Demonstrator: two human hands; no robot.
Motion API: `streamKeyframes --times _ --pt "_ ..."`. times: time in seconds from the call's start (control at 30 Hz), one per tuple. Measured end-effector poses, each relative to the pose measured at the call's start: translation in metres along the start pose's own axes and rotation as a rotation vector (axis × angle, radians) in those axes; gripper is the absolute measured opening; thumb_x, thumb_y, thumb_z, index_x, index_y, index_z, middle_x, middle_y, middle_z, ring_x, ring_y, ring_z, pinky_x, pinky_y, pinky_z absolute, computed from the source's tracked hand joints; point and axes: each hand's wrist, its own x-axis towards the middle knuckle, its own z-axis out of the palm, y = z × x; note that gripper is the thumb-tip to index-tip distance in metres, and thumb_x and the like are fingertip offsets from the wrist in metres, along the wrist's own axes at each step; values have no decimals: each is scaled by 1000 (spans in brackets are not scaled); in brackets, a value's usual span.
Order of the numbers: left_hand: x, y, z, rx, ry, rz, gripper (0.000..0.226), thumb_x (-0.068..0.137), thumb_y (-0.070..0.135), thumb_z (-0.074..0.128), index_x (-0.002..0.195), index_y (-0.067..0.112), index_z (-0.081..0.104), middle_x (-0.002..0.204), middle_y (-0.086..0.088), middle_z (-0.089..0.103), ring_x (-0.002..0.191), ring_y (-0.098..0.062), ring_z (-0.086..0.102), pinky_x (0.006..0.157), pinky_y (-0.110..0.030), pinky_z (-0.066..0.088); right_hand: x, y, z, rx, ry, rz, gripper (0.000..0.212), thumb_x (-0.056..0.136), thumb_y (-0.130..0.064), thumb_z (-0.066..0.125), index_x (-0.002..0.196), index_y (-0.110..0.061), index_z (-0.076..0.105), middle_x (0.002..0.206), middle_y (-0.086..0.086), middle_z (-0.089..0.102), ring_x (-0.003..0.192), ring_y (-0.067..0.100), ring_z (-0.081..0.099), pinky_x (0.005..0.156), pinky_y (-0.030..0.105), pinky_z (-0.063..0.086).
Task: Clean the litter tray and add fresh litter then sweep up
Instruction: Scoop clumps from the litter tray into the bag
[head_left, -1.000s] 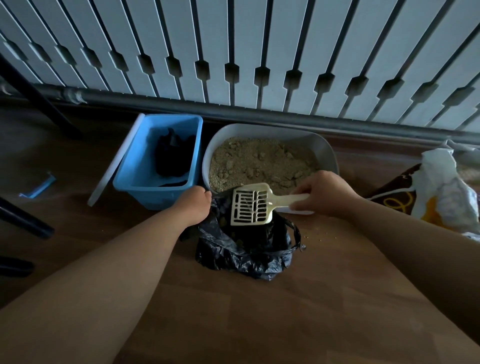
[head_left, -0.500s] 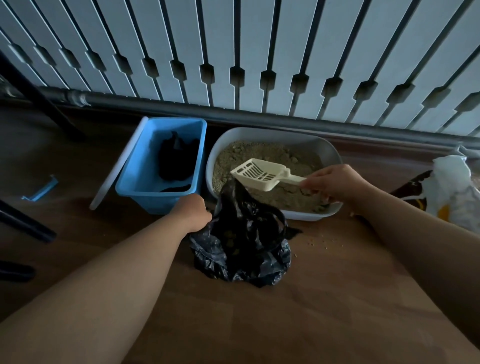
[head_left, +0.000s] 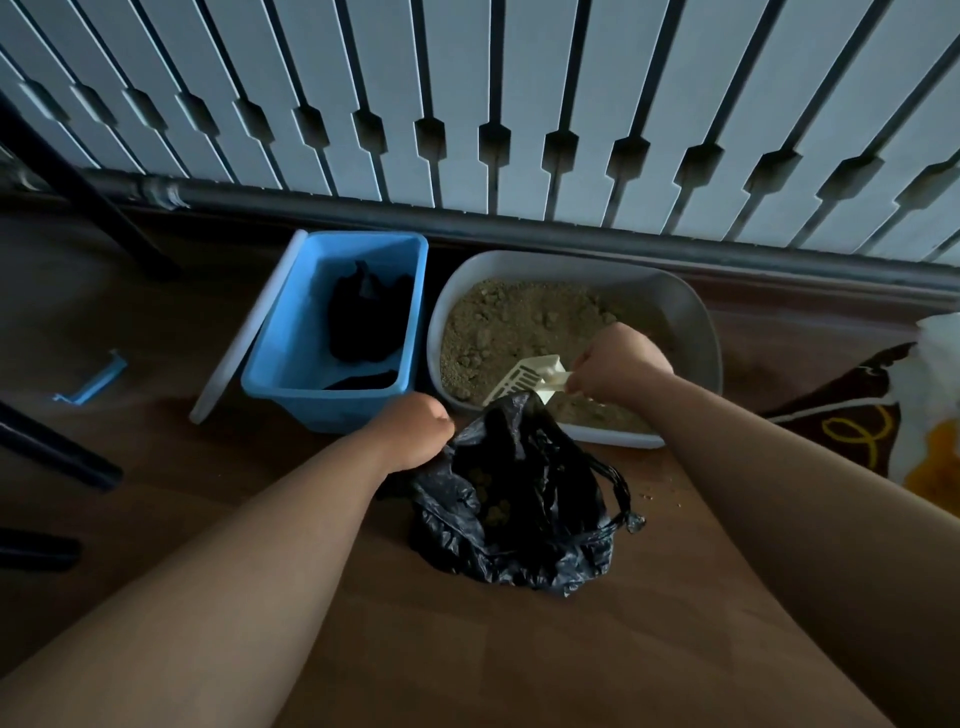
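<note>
1. A person's two bare forearms reach over a wooden floor (head_left: 467, 649) toward a grey litter tray (head_left: 696, 322). The tray stands close against a dark pipe (head_left: 519, 228) that runs below a wall of white slats (head_left: 467, 104).
2. The right hand (head_left: 621, 364) is closed firmly round the handle of a cream slotted scoop (head_left: 530, 376). The scoop's blade is tipped down into the sandy, lumpy litter (head_left: 519, 322) at the near side of the tray (the bag hides the blade's lower edge).
3. The left hand (head_left: 415, 431) is curled on the top edge of a black bag (head_left: 519, 493) and holds that edge up. The bag's mouth gapes just in front of the tray's near rim.
4. The bag's crumpled base rests on the floor between the two forearms. A few pale clumps (head_left: 493, 512) show inside it.
5. A blue bin (head_left: 332, 395) stands just left of the tray. It holds a dark crumpled bundle (head_left: 366, 325), and a white lid (head_left: 244, 332) leans against its left wall.
6. Stray grains (head_left: 660, 493) dot the floor to the right of the bag.
7. A small blue clip (head_left: 93, 382) lies well apart at far left. A printed sack (head_left: 883, 441) sits at the right edge, partly out of frame.
</note>
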Motion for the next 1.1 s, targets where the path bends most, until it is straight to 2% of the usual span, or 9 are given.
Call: streamKeyframes --times 0.07,0.17,0.3,0.4,0.5,0.6,0.83,0.97,1.1 --pt "3 -1 -1 -49 -10 -5 8 92 16 45 84 17 45 84 -9 45 76 -17 41 67 -31 32 6 -5 9 11 -19 12 8 72 -15 75 78 -10 73 73 4 71 69 20 70 64 31 59" --pt "7 -7 -3 -88 11 -18 8 91 15 46 84 18 46 79 -10 46 71 -18 42 62 -31 32 10 -10 24 31 -3 39 7 73 -13 72 78 -8 72 74 4 71 70 20 69 59 27 54" --pt "13 -13 -4 -99 44 -26 11 92 19 49 81 19 50 75 -10 50 68 -18 46 60 -29 34 8 -14 46 100 26 73 6 73 -15 64 71 -9 64 69 4 62 61 22 57 48 20 37" --pt "18 -15 -3 -111 81 -20 15 94 22 50 84 21 60 82 -5 58 76 -17 53 70 -31 43 3 -14 61 211 21 85 13 76 -25 65 81 -15 70 77 0 67 70 20 61 57 23 41" --pt "21 -13 -2 -115 106 -29 19 95 23 53 95 16 70 95 -7 67 86 -19 60 83 -37 50 1 -11 72 299 35 94 19 78 -36 68 86 -20 72 74 -4 65 66 15 58 54 22 39" --pt "23 -10 2 -108 128 -30 26 94 19 54 114 9 67 113 -8 66 103 -23 60 89 -35 48 3 -10 78 349 52 104 14 82 -34 66 88 -23 72 68 -9 61 64 12 56 57 24 42" --pt "35 -11 12 -122 147 -47 41 96 23 54 135 11 51 134 -8 55 119 -24 54 91 -30 43 18 -12 83 344 116 105 19 83 -31 64 100 -30 73 75 -9 63 68 13 58 55 23 39" --pt "39 -13 15 -140 156 -36 40 96 23 53 134 10 52 128 -7 57 113 -21 55 84 -26 42 29 -10 82 298 136 65 19 84 -35 63 99 -29 73 76 -7 63 72 16 58 60 25 39" --pt "42 -16 16 -134 158 -39 43 96 24 53 136 10 51 128 -7 57 113 -21 56 85 -27 43 39 -4 80 320 150 23 21 83 -36 67 103 -30 73 83 -6 68 77 17 65 63 26 47"
